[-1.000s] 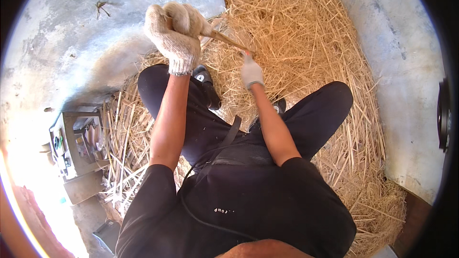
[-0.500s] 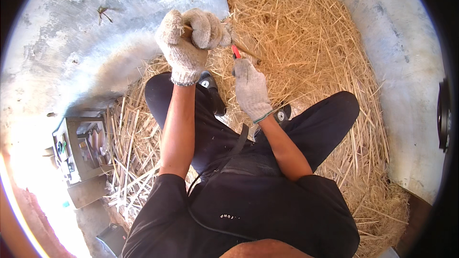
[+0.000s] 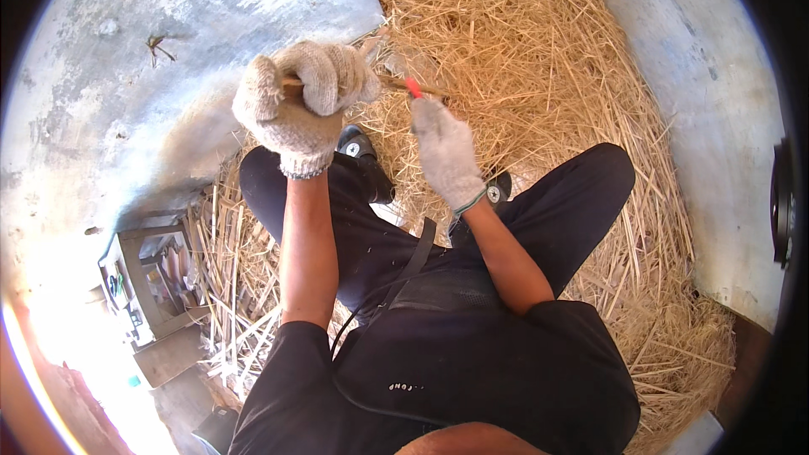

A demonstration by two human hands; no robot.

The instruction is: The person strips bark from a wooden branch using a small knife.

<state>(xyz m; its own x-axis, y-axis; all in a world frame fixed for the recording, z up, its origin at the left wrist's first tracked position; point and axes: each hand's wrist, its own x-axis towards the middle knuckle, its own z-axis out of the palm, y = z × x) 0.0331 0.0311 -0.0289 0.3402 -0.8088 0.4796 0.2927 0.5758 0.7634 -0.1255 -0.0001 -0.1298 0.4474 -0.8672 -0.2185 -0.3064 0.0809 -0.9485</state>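
A cream knitted glove covers my left hand (image 3: 308,101), whose fingers are wrapped round a thin brown stick (image 3: 390,82). The stick sticks out to the right, past the fingers. Also gloved, my right hand (image 3: 445,147) is closed on a small tool with a red end (image 3: 413,87). That red end meets or overlaps the stick; I cannot tell which. The rest of the tool is hidden in the glove. Both hands are in front of my bent knees, over loose straw.
Yellow straw (image 3: 539,59) covers the floor around my legs. A weathered whitish wall (image 3: 202,0) is at the left and a pale one (image 3: 716,118) at the right. At the lower left stands a wooden box (image 3: 139,286) with small items inside, beside bright light.
My left hand has moved left and a little nearer to me, with the stick in it. My right hand stays almost in place, tilted slightly more to the left.
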